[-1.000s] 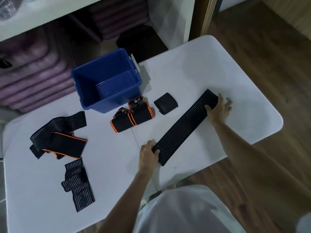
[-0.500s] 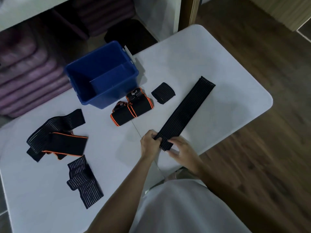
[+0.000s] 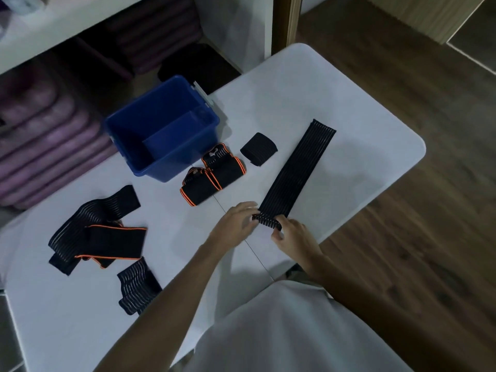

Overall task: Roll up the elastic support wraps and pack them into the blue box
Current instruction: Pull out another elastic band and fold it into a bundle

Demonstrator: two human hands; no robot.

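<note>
On the white table point(image 3: 335, 98), the left hand point(image 3: 236, 224) and right hand point(image 3: 292, 234) are pinching the near end of a long black wrap point(image 3: 298, 167), starting its roll, while three rolled wraps are waiting beside the empty blue box point(image 3: 161, 127) and several are lying loose.

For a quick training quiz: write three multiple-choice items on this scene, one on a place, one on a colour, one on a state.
1. Where do the two rolled orange-edged wraps lie?
A. inside the box
B. on the table beside the box
C. on the floor

2. What colour is the box?
A. blue
B. red
C. white

3. How is the long black wrap?
A. fully rolled
B. rolled only at its near end
C. folded in half

Answers: B, they lie on the white table by the box; A, its walls are blue; B, left hand and right hand hold a small roll, the rest lies flat.
</note>
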